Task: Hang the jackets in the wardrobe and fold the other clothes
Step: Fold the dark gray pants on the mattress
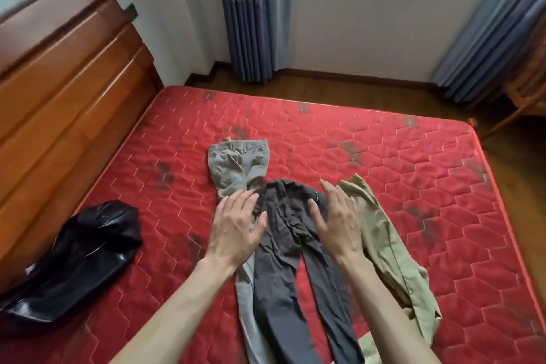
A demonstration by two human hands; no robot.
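The dark grey trousers [283, 233] lie spread lengthwise near the middle of the red mattress [413, 186], waistband away from the person, both legs running back toward the near edge. They overlap a pair of pale grey trousers [233, 165] on their left, whose waist reaches further up the bed, and lie just beside an olive-green garment [384, 239] on the right (trousers or a shirt, I cannot tell).

The left hand [236, 227] and right hand [336, 221] are both wide, fingers straight, one on each side of the dark pair's hips; whether the palms touch the cloth or hover just over it cannot be made out. Placed this way, they seem to be flattening the dark pair ready for a fold.

A glossy black jacket [74, 257] lies crumpled well apart at the left, near the wooden headboard [65, 83], probably waiting for the wardrobe, which is not in view.

There is open mattress beyond the waistbands and to the far right, enough to fold onto. The trouser legs run out of the picture at the bottom, so I cannot tell whether they overhang the bed.
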